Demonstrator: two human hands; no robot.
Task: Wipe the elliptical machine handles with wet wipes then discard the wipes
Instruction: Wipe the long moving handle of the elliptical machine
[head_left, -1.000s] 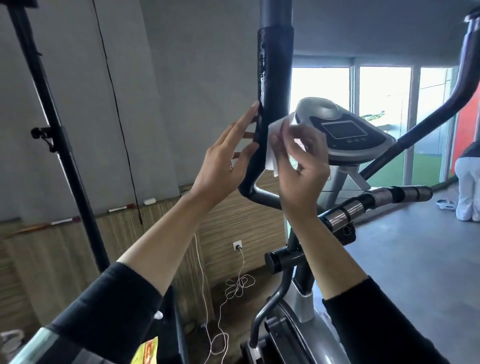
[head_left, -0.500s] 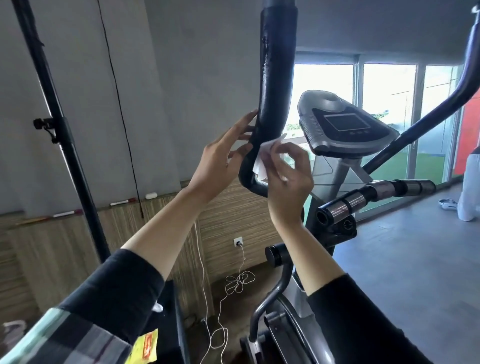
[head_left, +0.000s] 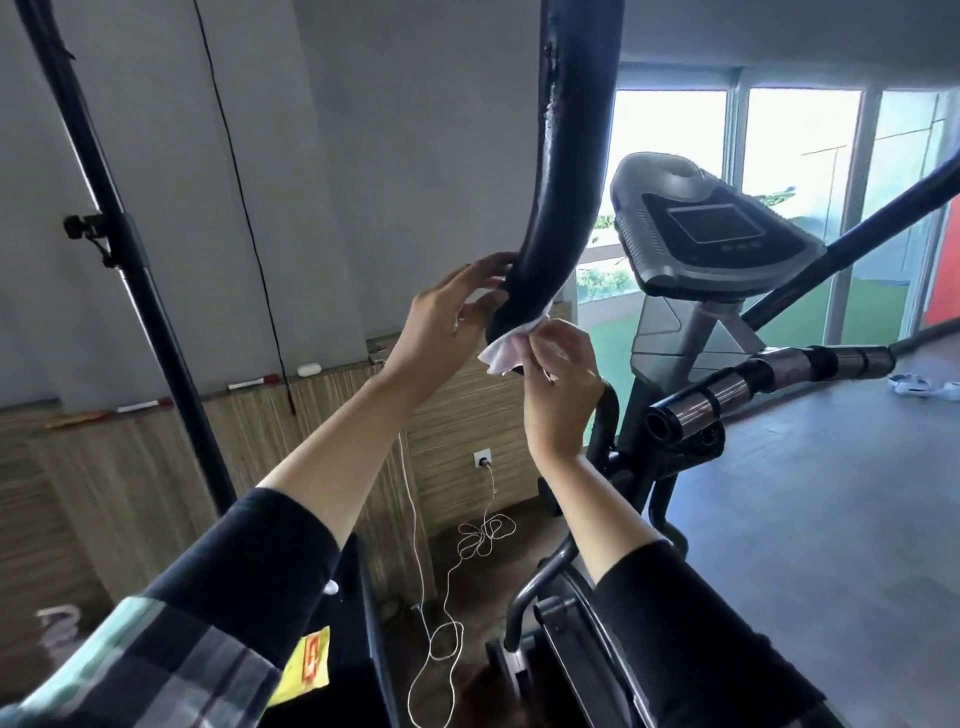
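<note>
While pinching wet wipe (head_left: 501, 352), right hand (head_left: 558, 387) at black handle (head_left: 563, 171); left hand (head_left: 441, 317) open.

Both arms raised, left hand (head_left: 441, 317) open, right hand (head_left: 558, 384) pinching.

I am seeing a black handle (head_left: 563, 171) with a white, faintly pink wet wipe (head_left: 503, 349) at its lower end. My sleeves (head_left: 244, 566) are showing black, the near left one turning to a teal, grey and black plaid. The far wall (head_left: 363, 156) is looking grey above striped tan-brown panelling (head_left: 457, 431); a white cord (head_left: 447, 597) is lying on the floor.
</note>
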